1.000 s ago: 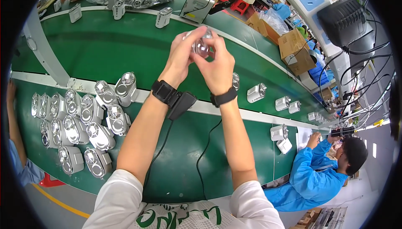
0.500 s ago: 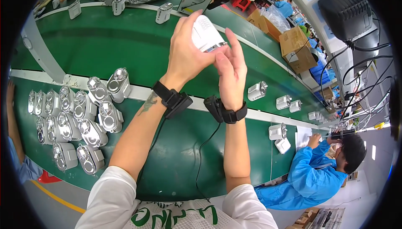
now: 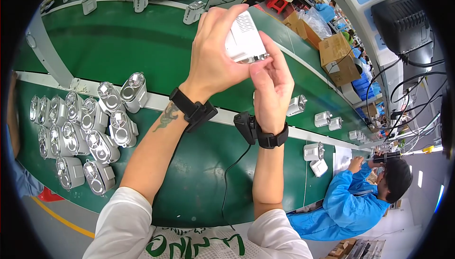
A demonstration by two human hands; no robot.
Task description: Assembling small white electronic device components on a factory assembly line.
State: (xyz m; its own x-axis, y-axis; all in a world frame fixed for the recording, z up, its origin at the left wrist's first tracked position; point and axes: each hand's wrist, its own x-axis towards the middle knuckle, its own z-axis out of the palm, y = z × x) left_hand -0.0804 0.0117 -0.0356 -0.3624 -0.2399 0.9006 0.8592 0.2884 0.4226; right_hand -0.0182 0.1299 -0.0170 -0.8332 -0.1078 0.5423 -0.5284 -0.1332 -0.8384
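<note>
Above the far part of the green bench, both hands hold a white box-shaped device (image 3: 245, 37) with rounded corners and a shiny chrome end. Its printed flat side faces up toward me, and the chrome end points down toward my right hand. My left hand (image 3: 208, 58) is wrapped round the device's left side and top. At the chrome end, my right hand (image 3: 275, 81) grips the lower right corner with thumb and fingers. Part of the device is hidden behind my fingers. Each wrist wears a black strap with a small black unit.
Several similar devices (image 3: 97, 149), chrome faces up, stand grouped on the bench at left. More white devices (image 3: 313, 152) lie at right and along the green belt (image 3: 118, 46). A co-worker in blue (image 3: 350, 202) sits at right. A black adapter (image 3: 403, 24) and cables hang at upper right.
Both hands have moved a little to the right with the device. The device has turned slightly, so its printed side shows more squarely.
</note>
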